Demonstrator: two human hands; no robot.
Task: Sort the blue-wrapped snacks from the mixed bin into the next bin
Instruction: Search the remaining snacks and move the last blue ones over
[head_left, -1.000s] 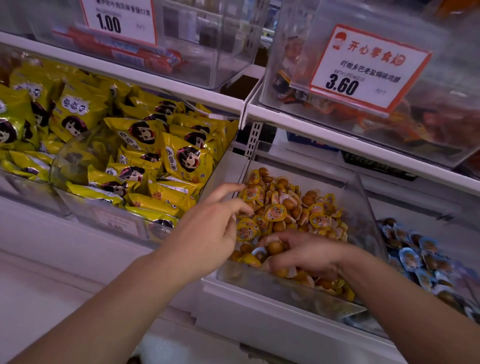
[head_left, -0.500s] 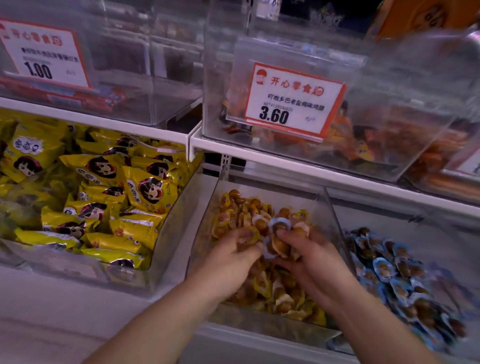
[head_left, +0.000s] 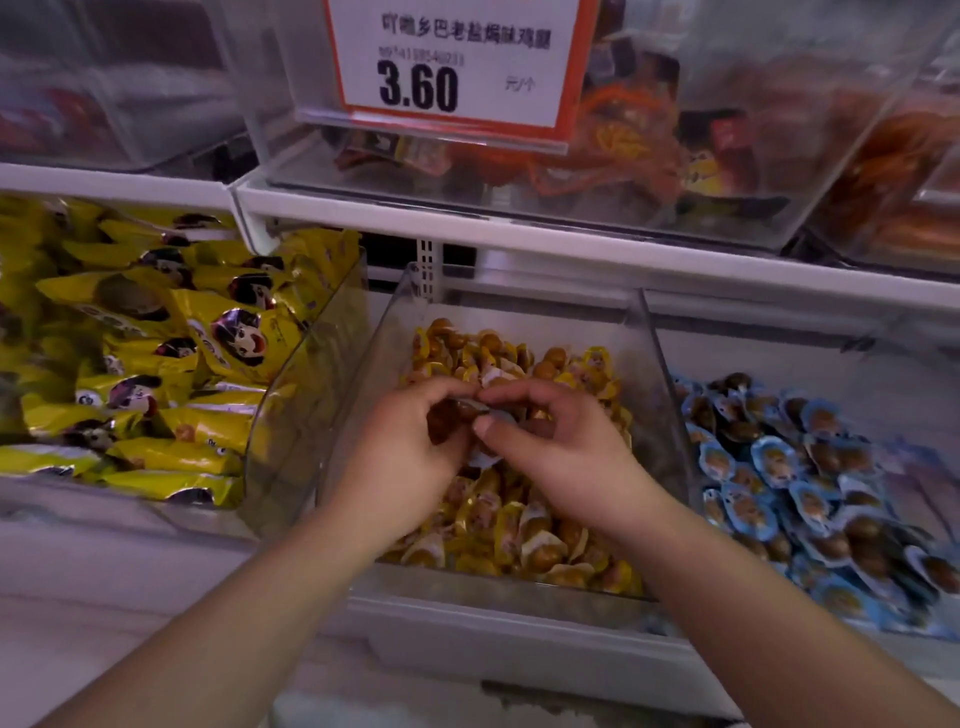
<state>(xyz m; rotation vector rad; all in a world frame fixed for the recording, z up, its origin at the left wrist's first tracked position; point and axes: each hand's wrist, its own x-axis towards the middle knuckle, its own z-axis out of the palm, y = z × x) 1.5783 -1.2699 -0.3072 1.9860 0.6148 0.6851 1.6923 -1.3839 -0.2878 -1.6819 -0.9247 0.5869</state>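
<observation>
— Blue film shows between the two hands: the left hand (head_left: 402, 452) and the right hand (head_left: 553, 449) meet over the middle of the mixed bin (head_left: 657, 364), both curled, pinching a few blue-wrapped snacks (head_left: 485, 458) between their fingertips

— Which way does the load have to go?

— Right. The next bin (head_left: 883, 364) sits just beside the mixed one, on the far side of a clear wall, with blue packs (head_left: 769, 457) already piled in it. I judge the right hand is the nearer one for the carry

— Any long axis to mind?

— None I can make out; the held pieces look small and roundish, and the fingers hide most of them

— And what lies under the hands?

— A loose heap of yellow-wrapped snacks (head_left: 498, 525), uneven and likely to shift. To the left stands another clear bin of large yellow packets (head_left: 156, 364). A white shelf (head_left: 571, 249) runs above, holding boxes and a price card (head_left: 452, 57) reading 3.60, so headroom looks modest but enough to lift over the divider
</observation>
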